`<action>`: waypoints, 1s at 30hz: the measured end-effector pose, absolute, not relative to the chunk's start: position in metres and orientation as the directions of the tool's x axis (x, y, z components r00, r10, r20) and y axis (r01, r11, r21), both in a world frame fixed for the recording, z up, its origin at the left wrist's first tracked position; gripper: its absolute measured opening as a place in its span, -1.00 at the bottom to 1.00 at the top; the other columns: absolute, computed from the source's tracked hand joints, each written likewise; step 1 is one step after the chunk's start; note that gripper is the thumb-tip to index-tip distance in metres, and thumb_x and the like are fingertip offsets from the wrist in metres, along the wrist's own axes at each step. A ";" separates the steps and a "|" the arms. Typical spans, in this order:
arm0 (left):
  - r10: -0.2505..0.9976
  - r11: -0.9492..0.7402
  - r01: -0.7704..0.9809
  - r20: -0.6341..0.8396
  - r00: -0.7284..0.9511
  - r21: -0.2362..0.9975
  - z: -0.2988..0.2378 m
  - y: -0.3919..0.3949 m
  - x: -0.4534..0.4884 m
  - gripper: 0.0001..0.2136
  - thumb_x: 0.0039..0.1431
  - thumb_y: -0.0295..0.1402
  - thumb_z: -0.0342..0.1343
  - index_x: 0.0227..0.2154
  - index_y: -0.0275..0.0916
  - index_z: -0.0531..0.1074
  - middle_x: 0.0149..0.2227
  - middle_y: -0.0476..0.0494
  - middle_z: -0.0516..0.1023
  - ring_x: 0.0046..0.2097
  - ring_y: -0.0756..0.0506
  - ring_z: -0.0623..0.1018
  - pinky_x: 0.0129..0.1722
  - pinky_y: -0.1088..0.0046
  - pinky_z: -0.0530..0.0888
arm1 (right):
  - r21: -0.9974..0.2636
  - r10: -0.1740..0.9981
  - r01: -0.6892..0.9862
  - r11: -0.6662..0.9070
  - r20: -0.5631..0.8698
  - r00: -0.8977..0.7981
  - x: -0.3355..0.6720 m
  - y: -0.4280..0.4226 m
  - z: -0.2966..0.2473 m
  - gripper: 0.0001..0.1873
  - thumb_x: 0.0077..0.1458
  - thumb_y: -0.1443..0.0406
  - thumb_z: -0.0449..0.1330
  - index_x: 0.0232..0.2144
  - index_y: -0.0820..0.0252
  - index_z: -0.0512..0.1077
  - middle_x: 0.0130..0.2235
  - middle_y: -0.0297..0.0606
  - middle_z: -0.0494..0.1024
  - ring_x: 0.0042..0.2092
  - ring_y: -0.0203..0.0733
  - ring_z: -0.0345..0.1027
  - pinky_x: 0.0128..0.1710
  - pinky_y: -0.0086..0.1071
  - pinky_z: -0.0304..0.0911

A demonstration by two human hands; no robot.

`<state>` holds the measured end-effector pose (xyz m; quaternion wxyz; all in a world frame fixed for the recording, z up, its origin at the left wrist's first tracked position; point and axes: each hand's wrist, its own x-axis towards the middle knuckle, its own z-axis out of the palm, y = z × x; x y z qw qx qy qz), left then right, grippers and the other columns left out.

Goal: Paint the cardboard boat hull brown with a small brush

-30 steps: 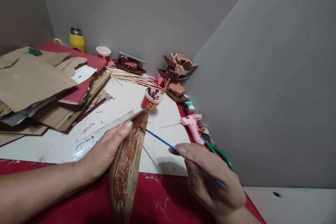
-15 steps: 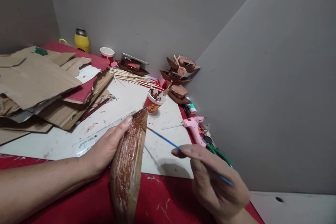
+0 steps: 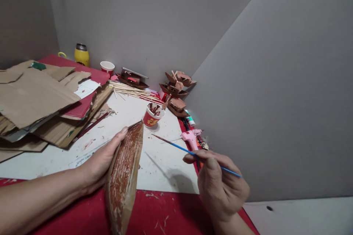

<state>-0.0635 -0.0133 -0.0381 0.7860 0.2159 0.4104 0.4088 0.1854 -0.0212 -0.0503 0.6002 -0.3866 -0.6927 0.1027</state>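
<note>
The cardboard boat hull (image 3: 123, 176) is being held over the near edge of the tabletop (image 3: 176, 214), with its pointed end directed toward the far-right corner. It is being grasped along its left side by the left hand (image 3: 100, 163), the thumb being laid along the rim. A thin blue-handled paintbrush (image 3: 176, 146) is being pinched between the thumb and fingers of the right hand (image 3: 222, 189). Its bristle tip is being carried in the air above the white sheet (image 3: 165, 170), just beside the hull's point but apart from it.

Most of the hull's inner face is being shown coated in wet brown paint. Pale streaks of bare cardboard are being left visible, mostly toward the near end, so the coat is judged well along but not closed. The outer sides cannot be judged from here.

A paint cup (image 3: 152, 116) smeared with brown is being seen just beyond the hull's point, with nothing lying between it and the brush. A pink glue gun (image 3: 190, 137) is being seen near the right edge, close below the brush handle. Painted model boats (image 3: 176, 90) are being stacked in the far-right corner, beside bamboo skewers (image 3: 132, 90). The left side is being taken up by cardboard sheets (image 3: 35, 97), and a yellow flask (image 3: 82, 54) is being seen at the far-left corner.
</note>
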 end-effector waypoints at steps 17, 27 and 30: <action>0.782 0.623 -0.460 -0.512 0.356 0.632 -0.033 -0.007 -0.069 -0.42 0.18 0.12 0.04 0.00 -0.28 0.53 -0.43 -0.19 0.69 -0.47 -0.21 0.64 -0.35 0.30 0.55 | -0.695 0.878 0.548 0.465 0.443 -0.183 0.162 0.103 0.018 -0.64 0.23 0.05 0.19 -0.38 0.24 0.45 -0.50 -0.34 0.51 -0.50 -0.32 0.38 -0.50 -0.44 0.33; 0.776 0.626 -0.501 -0.541 0.323 0.598 -0.030 -0.007 -0.068 -0.51 0.23 0.01 0.09 0.05 -0.24 0.48 -0.36 -0.14 0.71 -0.49 -0.15 0.64 -0.39 0.37 0.56 | -0.778 0.941 0.545 0.313 0.177 -0.289 0.152 0.122 0.006 -0.77 0.30 0.21 0.18 -0.29 0.30 0.45 -0.39 -0.38 0.50 -0.48 -0.39 0.38 -0.48 -0.47 0.36; 0.761 0.644 -0.499 -0.553 0.340 0.580 -0.032 -0.006 -0.068 -0.48 0.22 0.03 0.09 0.03 -0.28 0.50 -0.39 -0.17 0.71 -0.48 -0.16 0.65 -0.40 0.37 0.56 | -0.823 0.947 0.469 0.320 0.260 -0.191 0.158 0.119 0.009 -0.76 0.31 0.20 0.17 -0.29 0.30 0.45 -0.40 -0.38 0.50 -0.49 -0.40 0.37 -0.54 -0.51 0.31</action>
